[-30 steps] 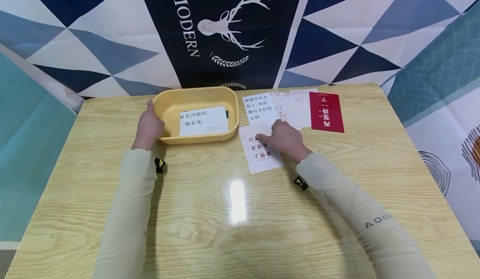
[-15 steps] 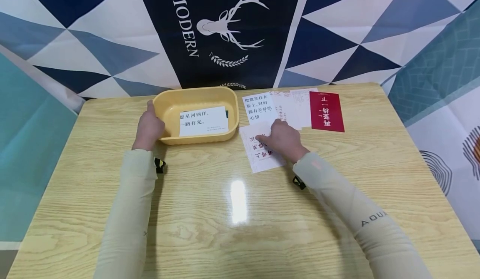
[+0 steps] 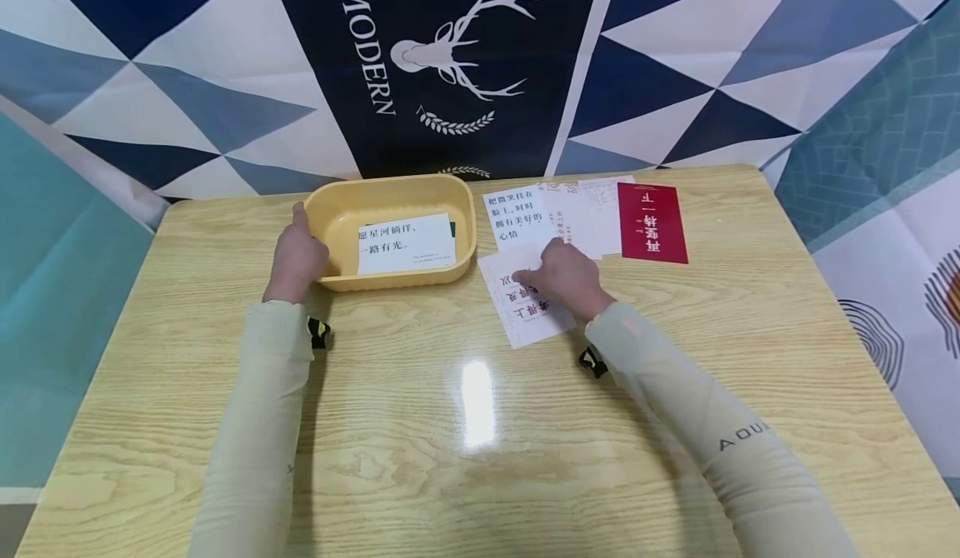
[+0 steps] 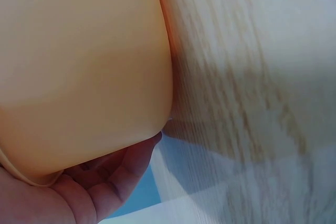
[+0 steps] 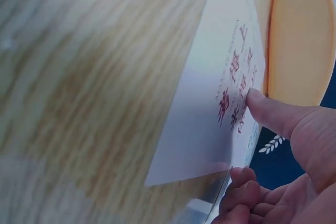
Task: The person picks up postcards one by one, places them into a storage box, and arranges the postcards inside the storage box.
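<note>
My left hand grips the left end of a yellow plastic storage box. In the left wrist view its fingers curl along the box's outer wall, under the rim. Inside the box lies a white printed card over a dark green one. To the right, my right hand holds a pale pink card with red characters. In the right wrist view the thumb presses on the card's printed face, with the other fingers curled at its edge.
Behind the right hand, overlapping cards lie in a row: a white one with black characters, pale printed ones and a red one. The wooden table ends at a patterned backdrop.
The pink card has turned slightly, its near edge shifting right under my right hand. The right forearm has moved a little to the left. My left hand stays on the box.
</note>
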A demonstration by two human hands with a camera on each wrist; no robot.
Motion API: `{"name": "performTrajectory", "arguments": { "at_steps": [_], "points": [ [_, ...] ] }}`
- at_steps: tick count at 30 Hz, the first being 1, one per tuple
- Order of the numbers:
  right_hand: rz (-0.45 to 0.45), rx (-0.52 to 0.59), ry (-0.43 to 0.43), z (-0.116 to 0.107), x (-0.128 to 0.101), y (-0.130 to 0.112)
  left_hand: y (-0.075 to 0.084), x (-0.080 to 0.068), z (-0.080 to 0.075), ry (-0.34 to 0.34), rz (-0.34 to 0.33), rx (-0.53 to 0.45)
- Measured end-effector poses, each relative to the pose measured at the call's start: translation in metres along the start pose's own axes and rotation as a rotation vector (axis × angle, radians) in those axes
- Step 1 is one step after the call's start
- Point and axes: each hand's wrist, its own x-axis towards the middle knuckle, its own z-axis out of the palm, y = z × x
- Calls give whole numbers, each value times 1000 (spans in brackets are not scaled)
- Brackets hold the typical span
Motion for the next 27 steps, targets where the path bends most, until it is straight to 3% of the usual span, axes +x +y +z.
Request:
{"name": "performTrajectory", "arguments": {
  "at_steps": [8, 14, 27],
  "points": [
    [-15, 65, -6, 2, 3, 4, -1, -1, 1, 7, 16, 14],
    [-35, 103, 35, 2, 2, 7, -4, 0, 2, 12, 24, 15],
    [24, -13, 82, 2, 2, 5, -4, 2, 2, 13, 29, 14]
  ]
}}
